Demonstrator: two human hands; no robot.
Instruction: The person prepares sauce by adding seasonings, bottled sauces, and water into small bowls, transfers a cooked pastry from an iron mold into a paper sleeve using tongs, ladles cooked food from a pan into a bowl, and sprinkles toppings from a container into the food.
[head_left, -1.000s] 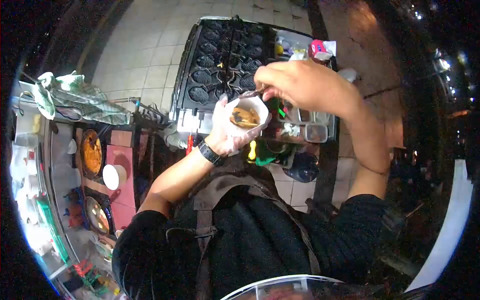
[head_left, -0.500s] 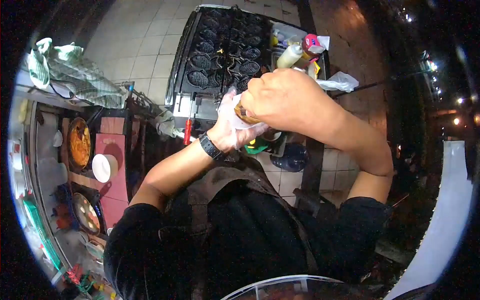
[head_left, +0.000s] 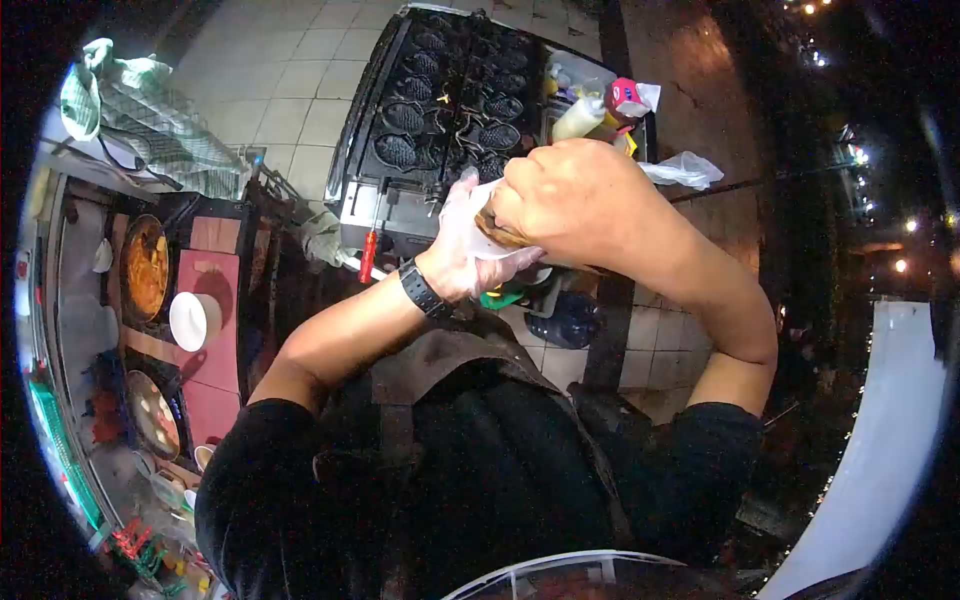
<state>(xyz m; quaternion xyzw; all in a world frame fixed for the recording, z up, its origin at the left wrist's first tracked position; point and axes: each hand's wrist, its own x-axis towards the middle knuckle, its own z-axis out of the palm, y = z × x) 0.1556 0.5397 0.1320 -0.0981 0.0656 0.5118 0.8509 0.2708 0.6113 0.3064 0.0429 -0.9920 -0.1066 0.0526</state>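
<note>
Two-column mould griddle (head_left: 450,100) is the biggest item near the hands, just beyond them. Right hand (head_left: 572,195): bare, curled over the wrapper opening; fingertips hidden, can't tell what they pinch, if anything. Left hand (head_left: 456,242): clear glove, fingers closed round the white paper wrapper (head_left: 484,246), held on the wearer's side of the griddle. Wrapper mouth seems to face up, toward the right hand; its long axis is unclear. Brown food (head_left: 497,232) sits inside, part-covered, visible edge running upper left to lower right. Step looks like right-hand work on the food; next move calls for a steady wrapper.
</note>
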